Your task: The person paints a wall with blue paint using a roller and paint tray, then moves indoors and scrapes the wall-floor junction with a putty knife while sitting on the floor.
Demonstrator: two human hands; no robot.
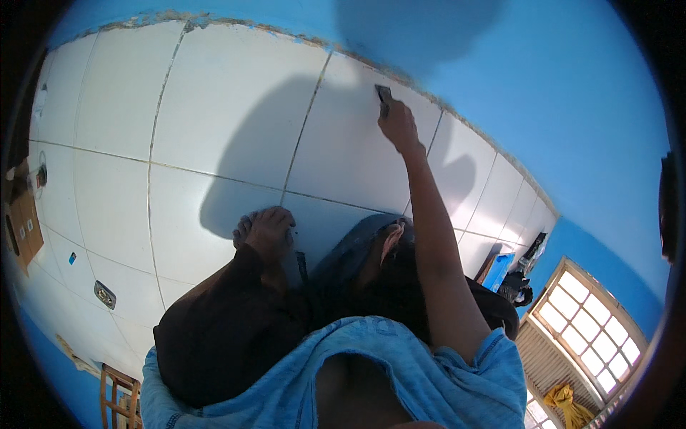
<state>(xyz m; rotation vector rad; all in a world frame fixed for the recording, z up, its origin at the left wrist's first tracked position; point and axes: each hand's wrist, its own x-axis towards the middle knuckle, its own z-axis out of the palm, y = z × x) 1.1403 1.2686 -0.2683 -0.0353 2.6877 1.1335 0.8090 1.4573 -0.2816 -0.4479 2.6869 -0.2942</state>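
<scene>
My right hand (400,130) is stretched far forward, its fingers closed round a small, dark, flat-ended scraper (384,93). The scraper is over a white floor tile (350,132), close to the rough, crumbly joint (400,77) where the floor meets the blue wall (557,107). Whether its edge touches the tile I cannot tell. My left hand does not show. My bare left foot (268,230) rests on the tiles, and a dark greyish rounded thing (346,250) with a pinkish piece (391,241) lies between my legs and my right arm.
Blue and black items (500,272) lie along the wall on the right, near a gridded window (589,322) and a yellow cloth (568,406). On the left are an oval metallic object (105,294), a brown board (27,225) and a wooden frame (118,397).
</scene>
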